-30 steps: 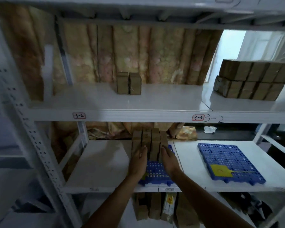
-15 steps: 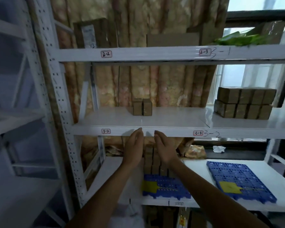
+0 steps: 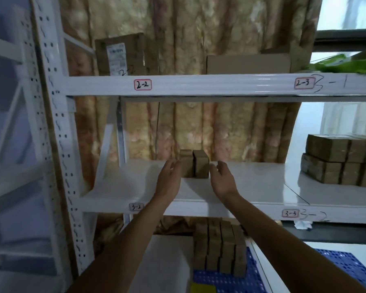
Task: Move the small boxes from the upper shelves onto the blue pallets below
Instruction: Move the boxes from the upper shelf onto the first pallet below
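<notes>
We face a white shelving rack (image 3: 57, 132) that fills the frame, with a patterned curtain (image 3: 199, 127) hanging behind it. Across the centre runs the shelf marked 3-2 (image 3: 251, 187); at the right edge of the frame a two-layer stack of brown boxes (image 3: 342, 159) sits on it, and on the shelf above lie a labelled carton (image 3: 123, 55) and a flat one. Low in the frame a block of small boxes (image 3: 219, 248) already stands on the near blue pallet (image 3: 224, 280), and a second blue pallet (image 3: 344, 263) shows at the lower right, bare where we can see it. The step in hand, as we judge it, is the next pick — the pair of small boxes (image 3: 193, 166) standing upright and touching each other at mid-frame. Our left hand (image 3: 169, 180) is open beside the pair's left face, fingertips at or just short of it; our right hand (image 3: 222, 180) is open just off the right face, neither holding anything. The next move calls for pressing both palms inward, so the two lift as one, then lowering them to the pallet. Compared with half a second ago, the hands have risen from below the shelf lip to flank the pair, and the view has tilted upward — less of the pallets shows now.
</notes>
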`<state>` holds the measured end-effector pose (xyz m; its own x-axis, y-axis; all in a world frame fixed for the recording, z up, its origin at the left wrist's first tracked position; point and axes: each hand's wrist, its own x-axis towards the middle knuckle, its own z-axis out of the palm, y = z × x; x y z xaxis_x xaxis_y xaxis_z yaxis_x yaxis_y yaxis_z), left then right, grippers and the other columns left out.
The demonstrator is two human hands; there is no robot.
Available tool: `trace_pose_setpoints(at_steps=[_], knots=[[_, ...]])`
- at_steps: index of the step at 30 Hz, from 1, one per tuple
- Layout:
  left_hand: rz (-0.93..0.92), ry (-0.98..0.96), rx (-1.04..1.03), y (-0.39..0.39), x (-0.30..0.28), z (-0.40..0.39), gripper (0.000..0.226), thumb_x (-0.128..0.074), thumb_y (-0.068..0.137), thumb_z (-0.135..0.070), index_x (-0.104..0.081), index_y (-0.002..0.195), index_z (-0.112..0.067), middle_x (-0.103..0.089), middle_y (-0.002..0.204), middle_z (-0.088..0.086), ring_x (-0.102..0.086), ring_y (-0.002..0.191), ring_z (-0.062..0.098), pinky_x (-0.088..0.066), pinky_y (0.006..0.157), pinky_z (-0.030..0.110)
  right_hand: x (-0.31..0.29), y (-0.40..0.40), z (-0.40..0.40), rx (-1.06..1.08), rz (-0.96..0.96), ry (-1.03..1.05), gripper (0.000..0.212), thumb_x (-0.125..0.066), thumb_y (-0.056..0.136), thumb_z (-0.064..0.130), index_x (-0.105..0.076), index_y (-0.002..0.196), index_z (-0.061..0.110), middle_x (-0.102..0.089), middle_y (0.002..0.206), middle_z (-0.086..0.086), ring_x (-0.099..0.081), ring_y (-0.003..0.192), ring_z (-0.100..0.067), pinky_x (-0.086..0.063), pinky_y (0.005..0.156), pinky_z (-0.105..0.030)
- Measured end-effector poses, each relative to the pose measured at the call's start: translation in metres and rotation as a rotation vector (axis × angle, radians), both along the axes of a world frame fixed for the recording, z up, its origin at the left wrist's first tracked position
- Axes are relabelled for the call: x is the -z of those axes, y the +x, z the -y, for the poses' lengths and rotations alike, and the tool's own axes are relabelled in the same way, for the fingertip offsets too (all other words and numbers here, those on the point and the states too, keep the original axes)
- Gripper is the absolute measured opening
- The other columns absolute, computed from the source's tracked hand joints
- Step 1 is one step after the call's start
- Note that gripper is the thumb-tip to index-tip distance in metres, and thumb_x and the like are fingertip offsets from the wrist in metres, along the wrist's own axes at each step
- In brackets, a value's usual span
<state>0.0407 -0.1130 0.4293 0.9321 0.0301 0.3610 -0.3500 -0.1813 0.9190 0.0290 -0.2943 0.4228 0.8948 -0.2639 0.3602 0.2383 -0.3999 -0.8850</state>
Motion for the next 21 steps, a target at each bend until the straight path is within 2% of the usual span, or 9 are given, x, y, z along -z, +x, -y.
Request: trace_pose_setpoints(at_steps=[2, 4, 6, 8, 10, 12, 14, 18, 21], knots=[[-0.044, 0.000, 0.018, 0.033, -0.007, 0.000, 0.059, -0.041, 0.095, -0.059, -0.052, 0.144, -0.028, -0.057, 0.141, -0.003, -0.056, 0.120, 0.020, -0.044, 0.092, 0.036, -0.003, 0.026, 0.002, 0.006, -0.029, 0.013, 0.070, -0.039, 0.108, 0.050, -0.024, 0.165, 0.013, -0.037, 0.166, -0.011, -0.040, 0.150, -0.033, -0.036, 0.118, -0.042], [-0.088, 0.000, 0.036, 0.063, -0.010, 0.004, 0.069, -0.042, 0.091, -0.064, -0.049, 0.148, -0.027, -0.055, 0.147, -0.001, -0.055, 0.128, 0.023, -0.046, 0.104, 0.043, -0.006, 0.050, 0.003, 0.013, -0.051, 0.046, 0.070, -0.040, 0.108, 0.051, -0.024, 0.165, 0.013, -0.041, 0.164, -0.012, -0.044, 0.147, -0.035, -0.038, 0.116, -0.043], [-0.139, -0.007, 0.065, 0.089, -0.008, 0.008, 0.073, -0.043, 0.093, -0.067, -0.041, 0.154, -0.028, -0.050, 0.153, -0.002, -0.052, 0.135, 0.024, -0.042, 0.114, 0.048, -0.007, 0.072, 0.003, 0.024, -0.060, 0.091, 0.069, -0.043, 0.107, 0.052, -0.030, 0.162, 0.013, -0.050, 0.157, -0.014, -0.051, 0.140, -0.036, -0.044, 0.113, -0.045], [-0.193, -0.002, 0.086, 0.113, -0.003, 0.014, 0.075, -0.043, 0.095, -0.069, -0.040, 0.155, -0.024, -0.051, 0.152, 0.004, -0.053, 0.134, 0.027, -0.043, 0.114, 0.050, -0.006, 0.094, 0.001, 0.045, -0.052, 0.135, 0.064, -0.044, 0.106, 0.052, -0.039, 0.157, 0.015, -0.059, 0.147, -0.014, -0.058, 0.130, -0.035, -0.048, 0.110, -0.047], [-0.252, 0.046, 0.053, 0.126, 0.003, 0.018, 0.081, -0.038, 0.091, -0.077, -0.047, 0.149, -0.021, -0.058, 0.144, 0.005, -0.058, 0.126, 0.028, -0.046, 0.110, 0.050, -0.002, 0.109, -0.004, 0.067, -0.035, 0.140, 0.055, -0.044, 0.106, 0.049, -0.049, 0.150, 0.017, -0.065, 0.136, -0.012, -0.062, 0.119, -0.032, -0.051, 0.104, -0.046], [-0.255, 0.091, 0.009, 0.129, 0.007, 0.021, 0.090, -0.035, 0.077, -0.085, -0.055, 0.138, -0.022, -0.064, 0.131, 0.004, -0.062, 0.115, 0.027, -0.049, 0.105, 0.048, 0.006, 0.119, -0.008, 0.090, -0.003, 0.131, 0.038, -0.046, 0.106, 0.042, -0.062, 0.130, 0.019, -0.069, 0.128, -0.012, -0.063, 0.109, -0.029, -0.051, 0.099, -0.043], [-0.215, 0.104, -0.003, 0.128, 0.009, 0.024, 0.097, -0.035, 0.062, -0.085, -0.055, 0.133, -0.022, -0.066, 0.125, 0.003, -0.064, 0.110, 0.027, -0.051, 0.102, 0.048, 0.010, 0.125, -0.009, 0.104, 0.015, 0.116, 0.026, -0.047, 0.105, 0.038, -0.064, 0.117, 0.023, -0.070, 0.122, -0.010, -0.062, 0.105, -0.027, -0.049, 0.093, -0.038], [-0.200, 0.076, -0.009, 0.122, 0.007, 0.022, 0.101, -0.034, 0.058, -0.082, -0.054, 0.137, -0.023, -0.065, 0.130, 0.004, -0.064, 0.113, 0.029, -0.050, 0.103, 0.047, 0.008, 0.127, -0.008, 0.095, 0.035, 0.090, 0.038, -0.048, 0.105, 0.039, -0.066, 0.132, 0.018, -0.069, 0.125, -0.009, -0.063, 0.113, -0.028, -0.049, 0.097, -0.039], [-0.215, 0.100, 0.001, 0.117, 0.004, 0.022, 0.096, -0.036, 0.067, -0.081, -0.050, 0.142, -0.024, -0.062, 0.136, 0.004, -0.061, 0.118, 0.031, -0.049, 0.105, 0.048, 0.007, 0.123, -0.007, 0.095, 0.024, 0.092, 0.042, -0.048, 0.105, 0.039, -0.064, 0.137, 0.017, -0.068, 0.130, -0.010, -0.062, 0.117, -0.029, -0.050, 0.104, -0.044]])
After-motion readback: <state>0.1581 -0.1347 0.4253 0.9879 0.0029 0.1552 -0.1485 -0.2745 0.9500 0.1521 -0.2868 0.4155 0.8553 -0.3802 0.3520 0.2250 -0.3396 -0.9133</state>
